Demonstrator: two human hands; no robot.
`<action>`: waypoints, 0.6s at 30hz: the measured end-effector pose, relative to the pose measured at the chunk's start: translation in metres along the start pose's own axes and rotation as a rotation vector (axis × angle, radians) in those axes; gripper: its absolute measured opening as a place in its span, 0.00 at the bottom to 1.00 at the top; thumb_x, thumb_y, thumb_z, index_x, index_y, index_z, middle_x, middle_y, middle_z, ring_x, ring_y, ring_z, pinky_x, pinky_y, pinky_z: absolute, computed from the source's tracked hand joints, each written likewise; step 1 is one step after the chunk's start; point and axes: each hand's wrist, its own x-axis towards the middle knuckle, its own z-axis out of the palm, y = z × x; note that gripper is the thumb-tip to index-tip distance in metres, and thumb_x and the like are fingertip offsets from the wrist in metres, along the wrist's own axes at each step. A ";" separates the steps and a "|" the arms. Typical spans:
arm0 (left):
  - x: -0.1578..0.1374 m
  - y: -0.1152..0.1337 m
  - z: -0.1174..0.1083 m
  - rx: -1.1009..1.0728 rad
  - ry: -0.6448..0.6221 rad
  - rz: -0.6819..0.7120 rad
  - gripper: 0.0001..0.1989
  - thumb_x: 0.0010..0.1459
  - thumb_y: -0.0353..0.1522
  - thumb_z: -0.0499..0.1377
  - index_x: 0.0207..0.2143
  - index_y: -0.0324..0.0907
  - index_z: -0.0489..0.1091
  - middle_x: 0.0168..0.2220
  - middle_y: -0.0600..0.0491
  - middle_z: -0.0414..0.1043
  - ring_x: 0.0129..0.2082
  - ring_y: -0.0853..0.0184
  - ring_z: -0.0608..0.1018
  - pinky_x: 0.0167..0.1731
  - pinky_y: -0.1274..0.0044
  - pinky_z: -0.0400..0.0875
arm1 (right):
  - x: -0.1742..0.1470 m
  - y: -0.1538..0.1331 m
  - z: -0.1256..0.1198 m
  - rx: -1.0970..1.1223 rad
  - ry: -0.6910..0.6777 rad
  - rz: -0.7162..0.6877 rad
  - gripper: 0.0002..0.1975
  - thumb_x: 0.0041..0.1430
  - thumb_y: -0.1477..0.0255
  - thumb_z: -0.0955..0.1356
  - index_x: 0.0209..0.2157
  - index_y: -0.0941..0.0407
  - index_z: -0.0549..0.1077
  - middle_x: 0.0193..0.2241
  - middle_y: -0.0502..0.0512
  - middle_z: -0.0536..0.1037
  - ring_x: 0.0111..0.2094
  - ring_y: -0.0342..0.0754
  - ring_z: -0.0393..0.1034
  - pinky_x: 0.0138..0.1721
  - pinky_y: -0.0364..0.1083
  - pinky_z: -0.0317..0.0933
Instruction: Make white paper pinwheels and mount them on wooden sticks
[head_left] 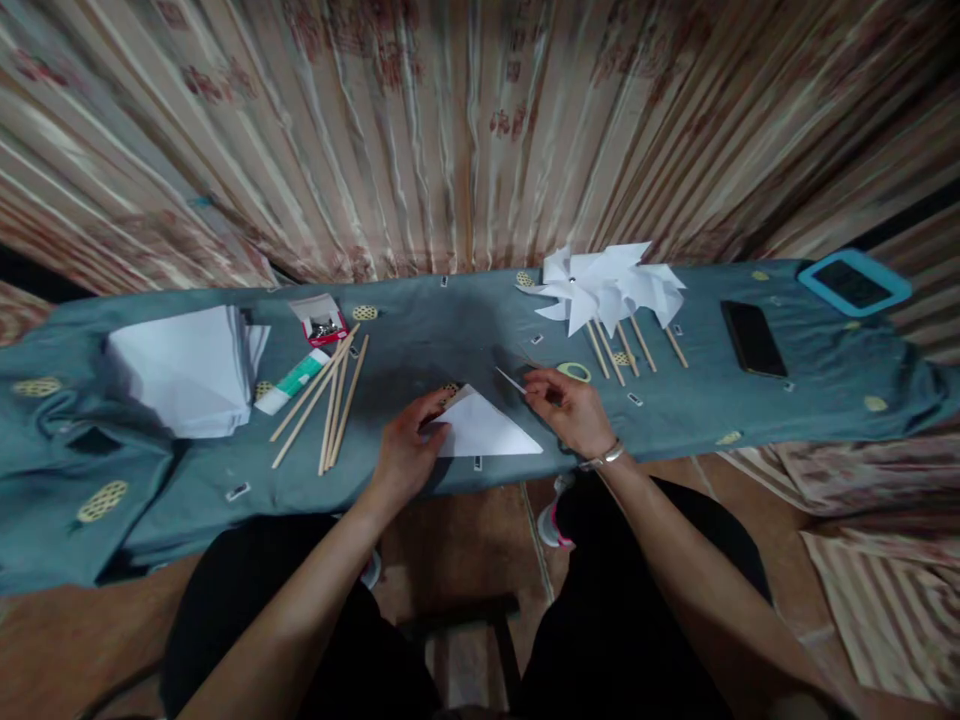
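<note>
A sheet of white paper folded into a triangle [487, 428] lies near the front edge of the table. My left hand [411, 440] grips its left side between thumb and fingers. Just right of the paper, my right hand [566, 405] is closed on a pair of scissors [574, 372]. Their pale green handle loop shows behind the hand, and the parted blades point left towards the paper without touching it. My fingers hide the middle of the scissors.
Left are a stack of white paper [180, 370], a glue box [292, 382], several wooden sticks [335, 405] and a red box of small metal pins [324, 322]. Right lie several paper pinwheels [607, 285], a black phone [754, 338] and a blue-framed device [855, 282]. A curtain [450, 130] hangs behind.
</note>
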 end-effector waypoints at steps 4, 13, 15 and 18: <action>0.004 0.001 -0.013 -0.019 0.069 0.026 0.09 0.57 0.32 0.58 0.38 0.41 0.77 0.38 0.51 0.78 0.37 0.66 0.80 0.41 0.74 0.75 | 0.004 -0.002 0.004 0.006 -0.019 0.011 0.13 0.56 0.72 0.68 0.44 0.56 0.76 0.33 0.54 0.84 0.31 0.48 0.78 0.35 0.46 0.70; -0.003 0.006 -0.028 -0.045 -0.007 0.087 0.06 0.56 0.32 0.61 0.34 0.42 0.79 0.34 0.53 0.77 0.34 0.67 0.79 0.37 0.77 0.75 | -0.004 -0.007 -0.010 -0.272 -0.102 -0.147 0.12 0.59 0.74 0.66 0.43 0.57 0.78 0.33 0.56 0.83 0.35 0.51 0.77 0.40 0.48 0.69; -0.006 0.006 -0.030 -0.053 -0.025 0.093 0.06 0.55 0.32 0.62 0.34 0.41 0.79 0.34 0.52 0.78 0.34 0.67 0.80 0.37 0.77 0.75 | -0.007 -0.006 -0.015 -0.276 -0.097 -0.126 0.12 0.59 0.73 0.67 0.43 0.57 0.79 0.33 0.56 0.83 0.34 0.50 0.78 0.38 0.47 0.69; -0.008 0.003 -0.032 -0.069 -0.045 0.085 0.06 0.56 0.32 0.62 0.34 0.41 0.79 0.35 0.52 0.79 0.35 0.66 0.81 0.38 0.77 0.76 | -0.010 -0.005 -0.021 -0.248 -0.100 -0.100 0.11 0.61 0.71 0.67 0.43 0.56 0.79 0.35 0.55 0.84 0.34 0.50 0.79 0.38 0.47 0.70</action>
